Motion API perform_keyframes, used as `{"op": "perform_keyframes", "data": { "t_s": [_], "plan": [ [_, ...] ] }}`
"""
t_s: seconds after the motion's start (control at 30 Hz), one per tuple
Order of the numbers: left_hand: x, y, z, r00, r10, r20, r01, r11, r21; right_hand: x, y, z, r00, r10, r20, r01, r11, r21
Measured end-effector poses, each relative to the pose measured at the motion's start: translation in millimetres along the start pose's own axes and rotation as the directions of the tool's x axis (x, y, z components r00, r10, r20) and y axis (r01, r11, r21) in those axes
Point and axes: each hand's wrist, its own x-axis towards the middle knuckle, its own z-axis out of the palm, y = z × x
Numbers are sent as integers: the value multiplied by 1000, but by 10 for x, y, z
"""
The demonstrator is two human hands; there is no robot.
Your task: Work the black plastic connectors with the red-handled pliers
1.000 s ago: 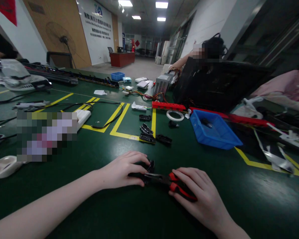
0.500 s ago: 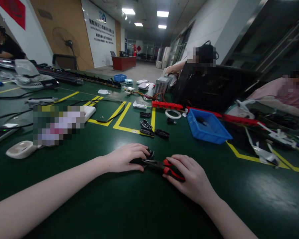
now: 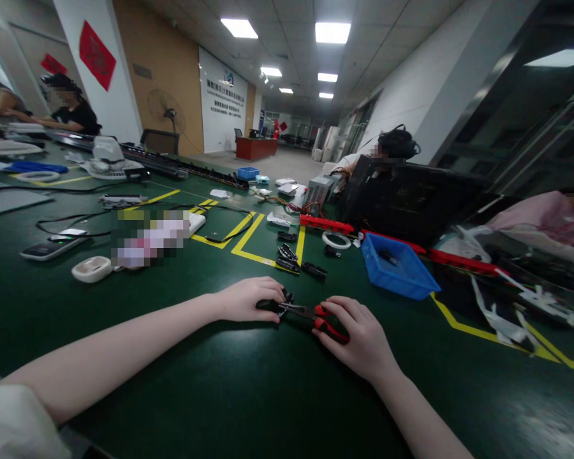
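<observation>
My right hand point(image 3: 356, 335) is closed around the red and black handles of a pair of needle-nose pliers point(image 3: 310, 313). Their jaws point left and meet a small black part point(image 3: 287, 299), though I cannot tell whether they grip it. My left hand point(image 3: 251, 299) is closed on that black part from the other side, its fingers covering most of it. Several similar black pieces point(image 3: 287, 254) lie on the green table point(image 3: 268, 395) just beyond my hands.
To the right stands a blue tray point(image 3: 399, 271) with a dark piece inside. Near it lie a white ring point(image 3: 336, 240) and a red strip point(image 3: 325, 224). At left are a phone-like device point(image 3: 55, 245) and a beige object point(image 3: 92, 269). A large black panel point(image 3: 411, 194) stands behind; people sit around.
My head view has tilted up and turned a little left, so the scene sits lower and further right. Both hands keep their holds; the pliers have shifted slightly at the black part.
</observation>
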Motion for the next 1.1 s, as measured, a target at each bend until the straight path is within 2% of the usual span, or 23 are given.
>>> {"op": "perform_keyframes", "data": {
  "t_s": [0.23, 0.47, 0.6, 0.73, 1.1],
  "plan": [
    [1, 21, -8, 999, -2, -52, 3, 1000, 23, 18, 58, 38, 997, 71, 27, -72, 997, 23],
    [2, 14, 13, 997, -2, -77, 6, 999, 52, 11, 85, 63, 993, 120, -21, -120, 993, 20],
    [5, 29, -5, 998, -23, -53, 26, 998, 57, -1, 57, 38, 996, 46, -83, -59, 986, -159],
    [7, 41, -15, 998, -38, -42, 41, 997, 73, 10, -7, -22, 999, -25, -26, 13, 928, -374],
    [-21, -30, -33, 1000, -18, -19, 18, 999, 39, 72, -138, -38, 999, -31, 37, 45, 890, -454]
  ]
}}
